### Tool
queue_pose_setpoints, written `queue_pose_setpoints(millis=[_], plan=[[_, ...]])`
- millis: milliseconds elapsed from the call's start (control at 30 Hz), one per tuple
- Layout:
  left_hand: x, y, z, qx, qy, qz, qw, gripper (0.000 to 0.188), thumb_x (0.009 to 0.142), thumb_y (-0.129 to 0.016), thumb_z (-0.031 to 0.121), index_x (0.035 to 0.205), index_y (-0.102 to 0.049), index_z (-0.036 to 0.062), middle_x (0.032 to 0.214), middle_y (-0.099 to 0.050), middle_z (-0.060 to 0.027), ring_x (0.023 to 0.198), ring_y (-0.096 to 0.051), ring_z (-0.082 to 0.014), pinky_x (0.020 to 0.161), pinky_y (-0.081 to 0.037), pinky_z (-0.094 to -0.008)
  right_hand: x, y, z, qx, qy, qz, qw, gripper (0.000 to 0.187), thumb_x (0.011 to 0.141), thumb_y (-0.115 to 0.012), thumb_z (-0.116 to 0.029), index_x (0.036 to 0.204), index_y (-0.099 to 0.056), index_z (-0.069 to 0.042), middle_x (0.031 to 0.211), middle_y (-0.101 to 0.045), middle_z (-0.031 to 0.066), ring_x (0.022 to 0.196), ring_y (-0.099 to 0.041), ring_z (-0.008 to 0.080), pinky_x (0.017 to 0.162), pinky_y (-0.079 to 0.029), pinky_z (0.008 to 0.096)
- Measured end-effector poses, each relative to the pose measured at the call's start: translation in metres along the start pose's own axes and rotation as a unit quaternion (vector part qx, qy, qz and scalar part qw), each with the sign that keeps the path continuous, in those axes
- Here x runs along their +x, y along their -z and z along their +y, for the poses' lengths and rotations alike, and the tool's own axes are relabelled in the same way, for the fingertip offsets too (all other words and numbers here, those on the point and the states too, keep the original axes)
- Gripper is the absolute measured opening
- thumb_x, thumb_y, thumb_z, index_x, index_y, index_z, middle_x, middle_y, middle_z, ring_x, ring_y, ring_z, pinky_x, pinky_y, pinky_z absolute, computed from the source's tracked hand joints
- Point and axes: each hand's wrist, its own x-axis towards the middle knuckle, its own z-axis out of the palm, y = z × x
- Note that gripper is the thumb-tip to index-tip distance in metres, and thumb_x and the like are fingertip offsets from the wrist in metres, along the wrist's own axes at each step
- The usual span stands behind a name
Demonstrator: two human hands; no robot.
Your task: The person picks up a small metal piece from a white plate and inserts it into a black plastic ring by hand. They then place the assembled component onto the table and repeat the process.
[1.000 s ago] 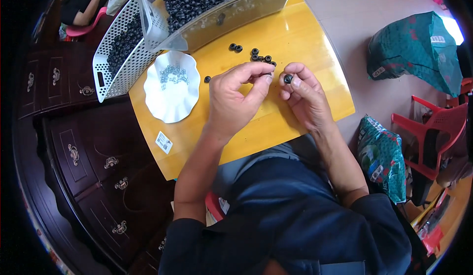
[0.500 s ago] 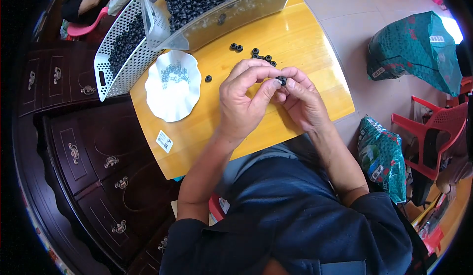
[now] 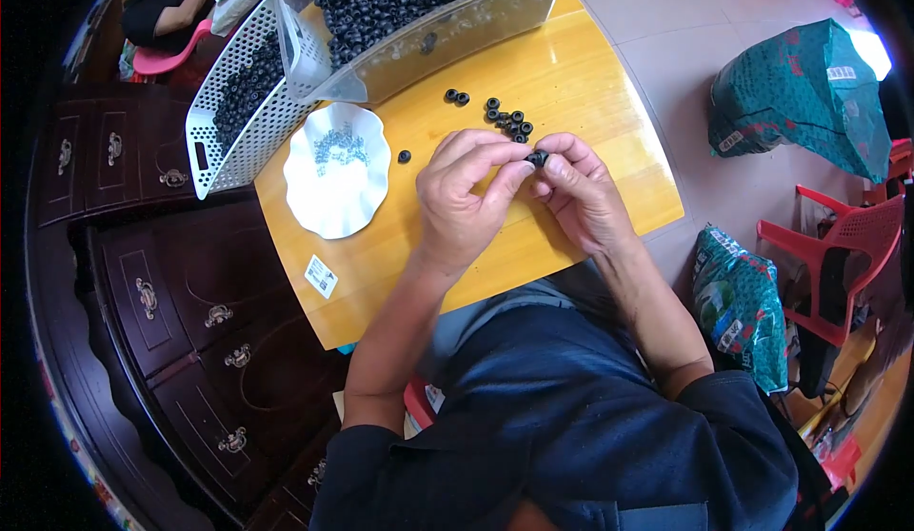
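Currently, the left hand [image 3: 464,203] and right hand [image 3: 581,193] meet fingertip to fingertip above the yellow table [image 3: 581,74], both pinching one small black ring [image 3: 537,158]. Just beyond lies a loose cluster of about eight black rings [image 3: 509,119]; the exact count is uncertain. One single ring [image 3: 404,156] sits beside one white scalloped dish [image 3: 335,174]. One clear bin [image 3: 419,46] holds many more.

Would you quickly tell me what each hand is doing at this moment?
Left hand: fingers pinched on the small black ring.
Right hand: fingertips pinched on the same small black ring, from the other side.
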Motion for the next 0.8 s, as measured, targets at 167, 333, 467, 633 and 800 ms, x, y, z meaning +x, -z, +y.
queue_pose_setpoints(millis=[167,333,467,633,800], plan=[[-0.0001,0.0053,-0.0002,0.014,-0.002,-0.019,1.0,0.017,0.076,-0.077,-0.005,0.091,-0.072,0.0005,0.085,-0.069,-0.0094,0.08,-0.067,-0.0204,0.072,-0.052,-0.0292,-0.0001,-0.002,0.0001,-0.025,0.009,-0.001,1.0,0.019,0.094,-0.068,-0.011,0.111,-0.063,-0.005,0.096,-0.067,0.0025,0.078,-0.061,0.0102,0.075,-0.053,0.0241],[-0.0003,0.009,-0.0001,0.029,-0.012,-0.027,0.999,0.017,0.075,-0.078,-0.004,0.09,-0.071,0.0007,0.085,-0.069,-0.0096,0.079,-0.067,-0.0218,0.071,-0.052,-0.0303,-0.0007,-0.0028,0.0011,-0.045,0.018,0.001,0.999,0.019,0.094,-0.069,-0.012,0.111,-0.063,-0.005,0.096,-0.067,0.0022,0.078,-0.061,0.0097,0.074,-0.052,0.0236],[0.0019,0.0106,0.0031,0.062,-0.043,-0.036,0.997,0.017,0.074,-0.079,-0.002,0.089,-0.071,0.0015,0.084,-0.069,-0.0093,0.079,-0.066,-0.0232,0.071,-0.051,-0.0322,-0.0009,-0.0045,0.0018,-0.043,0.023,0.0,0.999,0.02,0.093,-0.069,-0.012,0.111,-0.063,-0.005,0.096,-0.067,0.0022,0.079,-0.061,0.0095,0.074,-0.052,0.0232],[0.0019,0.01,0.0049,0.057,-0.039,-0.034,0.997,0.017,0.074,-0.079,-0.002,0.088,-0.071,0.0017,0.084,-0.068,-0.0091,0.078,-0.066,-0.0232,0.071,-0.051,-0.0323,-0.0009,-0.0035,0.0018,-0.051,0.029,-0.002,0.998,0.02,0.093,-0.07,-0.011,0.111,-0.064,-0.005,0.096,-0.067,0.0027,0.079,-0.062,0.0095,0.074,-0.052,0.0228],[-0.003,0.0093,0.0036,0.044,-0.02,-0.029,0.998,0.017,0.074,-0.078,-0.004,0.088,-0.071,0.001,0.084,-0.068,-0.0092,0.077,-0.065,-0.0219,0.069,-0.051,-0.0307,-0.0015,-0.0044,0.0025,-0.063,0.031,0.007,0.997,0.019,0.092,-0.07,-0.01,0.11,-0.065,-0.005,0.094,-0.068,0.0032,0.079,-0.062,0.0094,0.074,-0.052,0.0229]])
